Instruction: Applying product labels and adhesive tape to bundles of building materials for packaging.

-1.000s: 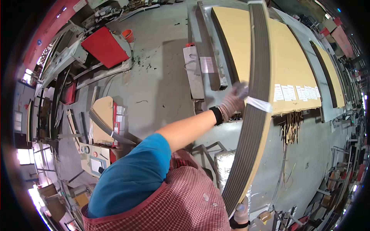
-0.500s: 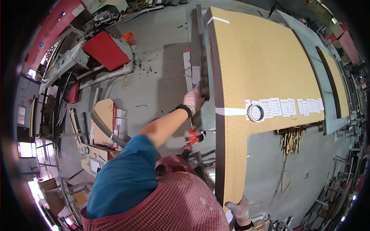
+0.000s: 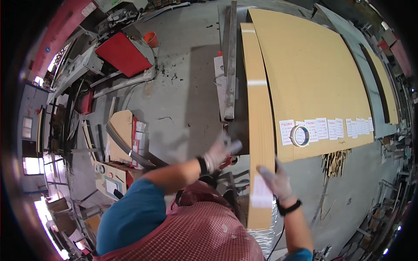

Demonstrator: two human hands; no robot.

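One tape roll [image 3: 292, 136] near cardboard-faced strip [image 3: 261, 126]

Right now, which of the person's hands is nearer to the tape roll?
Right. The right hand is at the right edge of the long cardboard-faced strip, below and slightly left of the tape roll in the picture; the left hand is farther off, left of the strip.
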